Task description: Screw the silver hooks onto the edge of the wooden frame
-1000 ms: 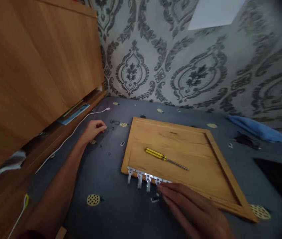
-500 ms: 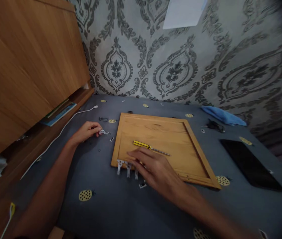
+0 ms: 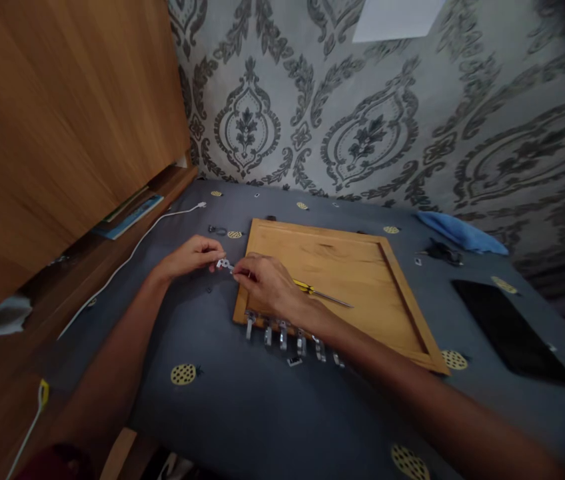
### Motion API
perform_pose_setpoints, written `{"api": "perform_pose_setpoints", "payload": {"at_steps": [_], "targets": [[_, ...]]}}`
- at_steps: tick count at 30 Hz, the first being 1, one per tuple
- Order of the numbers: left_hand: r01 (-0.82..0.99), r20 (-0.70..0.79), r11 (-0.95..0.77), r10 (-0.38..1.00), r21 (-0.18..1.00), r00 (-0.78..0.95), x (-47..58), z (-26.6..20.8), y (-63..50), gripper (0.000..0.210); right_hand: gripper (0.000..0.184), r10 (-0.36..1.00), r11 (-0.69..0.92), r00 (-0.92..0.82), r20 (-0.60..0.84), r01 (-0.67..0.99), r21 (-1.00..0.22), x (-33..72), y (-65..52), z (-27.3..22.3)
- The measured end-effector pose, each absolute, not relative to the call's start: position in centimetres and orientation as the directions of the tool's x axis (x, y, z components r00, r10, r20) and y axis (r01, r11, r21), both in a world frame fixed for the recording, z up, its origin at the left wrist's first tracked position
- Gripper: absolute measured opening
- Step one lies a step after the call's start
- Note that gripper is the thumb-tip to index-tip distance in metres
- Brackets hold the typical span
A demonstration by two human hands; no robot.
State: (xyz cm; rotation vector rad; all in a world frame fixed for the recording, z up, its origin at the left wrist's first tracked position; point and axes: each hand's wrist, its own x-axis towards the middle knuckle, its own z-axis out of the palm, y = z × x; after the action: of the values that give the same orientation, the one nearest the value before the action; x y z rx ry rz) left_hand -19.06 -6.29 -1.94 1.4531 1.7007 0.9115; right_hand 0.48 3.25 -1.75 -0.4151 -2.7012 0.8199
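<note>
My left hand (image 3: pixel 193 257) is closed in a pinch on one end of a small silvery metal hook (image 3: pixel 224 264), left of the wooden panel. At its other end, my right hand (image 3: pixel 265 280) has its thumb and fingers pinched, touching the hook; a smaller part between those fingertips cannot be made out. Beneath the right hand lies the framed wooden panel (image 3: pixel 342 267). On it rests a screwdriver (image 3: pixel 330 297), its yellow handle partly covered by the right hand. Several similar metal hooks (image 3: pixel 283 335) line the panel's front edge, some behind the right forearm.
A dark cloth with pineapple prints covers the table (image 3: pixel 242 413). To the right lie a black flat slab (image 3: pixel 512 330), a dark cable bundle (image 3: pixel 441 252) and a blue cloth (image 3: pixel 462 232). A white cable (image 3: pixel 135 252) runs beside the wooden cabinet (image 3: pixel 72 100) on the left.
My right hand has moved from the row of hooks at the panel's front edge up and left to the hook in my left hand. The view has shifted slightly.
</note>
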Motion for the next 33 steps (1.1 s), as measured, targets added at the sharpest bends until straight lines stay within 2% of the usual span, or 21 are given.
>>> {"api": "perform_pose_setpoints", "payload": {"at_steps": [5,9,13,21,26,33], "targets": [[0.47,-0.091,0.121,0.992,0.875,-0.086,-18.9,-1.4,-6.5,0.031,0.015,0.412,0.735,-0.897,0.16,0.224,-0.64,0.9,3.1,-1.5],[0.451,-0.102,0.116,0.993,0.885,-0.055,-18.4,-1.0,-6.6,0.033,0.009,0.381,0.701,-0.918,0.114,0.206,-0.683,1.6,2.7,-0.7],[0.432,-0.097,0.097,0.995,0.897,-0.022,-17.1,-0.6,-6.5,0.034,0.014,0.364,0.66,-0.926,0.098,0.182,-0.729,3.3,2.1,0.1],[0.442,-0.079,0.1,0.995,0.891,-0.064,-15.6,-0.2,-6.4,0.04,0.018,0.435,0.453,-0.896,0.093,0.129,-0.882,7.7,0.5,0.4],[0.499,-0.039,0.106,0.989,0.86,-0.143,-15.8,-0.4,-6.2,0.04,0.014,0.454,0.551,-0.873,0.176,0.12,-0.826,9.1,-1.1,-0.1],[0.657,0.022,0.106,0.983,0.746,-0.183,-17.8,-0.6,-6.0,0.038,0.017,0.332,0.743,-0.917,0.219,0.11,-0.661,9.5,-2.8,-1.4]]}}
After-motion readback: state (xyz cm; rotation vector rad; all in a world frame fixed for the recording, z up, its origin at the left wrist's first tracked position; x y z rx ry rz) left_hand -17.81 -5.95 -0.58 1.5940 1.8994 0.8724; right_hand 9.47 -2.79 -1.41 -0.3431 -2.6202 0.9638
